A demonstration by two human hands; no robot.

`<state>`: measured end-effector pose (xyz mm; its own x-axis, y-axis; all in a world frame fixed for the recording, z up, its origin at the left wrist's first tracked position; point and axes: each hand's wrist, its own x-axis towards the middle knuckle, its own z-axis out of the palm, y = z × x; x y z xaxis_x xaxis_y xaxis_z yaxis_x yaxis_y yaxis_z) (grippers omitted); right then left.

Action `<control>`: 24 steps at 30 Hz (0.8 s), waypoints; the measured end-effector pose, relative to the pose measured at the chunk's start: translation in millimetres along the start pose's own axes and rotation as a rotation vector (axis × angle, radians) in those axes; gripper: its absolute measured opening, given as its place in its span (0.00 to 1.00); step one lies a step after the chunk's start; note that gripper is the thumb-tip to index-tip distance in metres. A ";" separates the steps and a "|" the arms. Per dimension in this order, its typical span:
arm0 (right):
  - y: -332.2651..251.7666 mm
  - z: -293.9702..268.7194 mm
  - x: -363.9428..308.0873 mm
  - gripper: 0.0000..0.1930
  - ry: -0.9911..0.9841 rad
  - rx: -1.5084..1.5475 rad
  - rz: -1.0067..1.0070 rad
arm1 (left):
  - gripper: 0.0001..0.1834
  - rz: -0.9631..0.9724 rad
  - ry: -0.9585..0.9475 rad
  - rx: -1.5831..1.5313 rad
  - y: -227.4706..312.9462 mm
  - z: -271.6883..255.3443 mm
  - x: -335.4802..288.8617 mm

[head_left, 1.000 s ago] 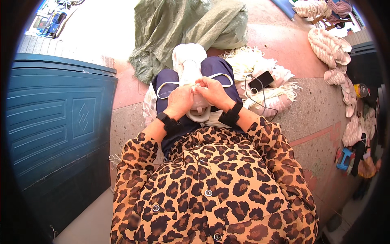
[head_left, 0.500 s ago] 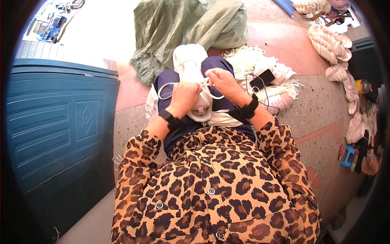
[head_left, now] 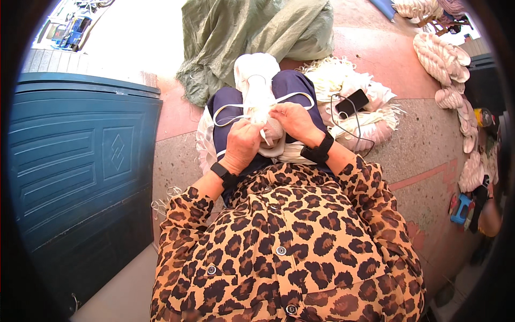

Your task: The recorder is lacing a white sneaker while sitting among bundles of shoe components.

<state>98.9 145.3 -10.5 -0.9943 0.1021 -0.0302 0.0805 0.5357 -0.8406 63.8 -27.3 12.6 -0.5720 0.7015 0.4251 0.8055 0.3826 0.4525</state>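
Observation:
A white shoe (head_left: 257,86) rests between my knees, its pale mesh front (head_left: 273,129) pointing toward my body. A flat white lace (head_left: 217,114) arches out from it in a loop to each side, over the dark trousers. My left hand (head_left: 242,144) is closed at the shoe's near left side, thumb and fingers pinched on a bit of white lace. Just across from it, my right hand (head_left: 294,121) pinches the lace over the mesh; its fingertips partly hide what they grip. Both wrists carry black bands.
Right of my knees lies a heap of white laces (head_left: 343,80) with a black phone (head_left: 352,103) and cable on it. A green tarp (head_left: 257,27) covers something ahead. A blue door panel (head_left: 80,139) stands left. Bundled white shoes or cords (head_left: 437,59) line the right.
My hands have come down nearer the shoe's mesh front. Lace that was stretched between them now stands in loops at both sides, the right one higher.

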 end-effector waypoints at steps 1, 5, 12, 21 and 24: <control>0.7 3.0 0.2 0.09 -0.025 0.044 -0.002 | 0.09 0.000 0.000 -0.001 -0.5 0.9 -1.1; 7.0 10.9 -1.0 0.08 0.033 0.077 -0.042 | 0.09 -0.049 -0.011 -0.050 -1.8 2.3 -2.1; -5.2 7.6 0.0 0.07 -0.009 0.004 0.076 | 0.11 -0.077 -0.017 -0.069 1.1 0.4 -0.9; -5.8 17.6 -1.0 0.07 0.096 0.168 0.016 | 0.11 -0.069 0.010 -0.071 7.5 2.0 1.4; -9.4 19.3 -2.2 0.08 0.085 0.116 0.047 | 0.12 -0.056 0.006 -0.045 6.9 3.6 0.4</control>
<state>99.0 123.8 -13.0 -0.9798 0.1980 -0.0294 0.1135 0.4284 -0.8964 69.7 -22.3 13.1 -0.6173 0.6762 0.4021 0.7642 0.3937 0.5110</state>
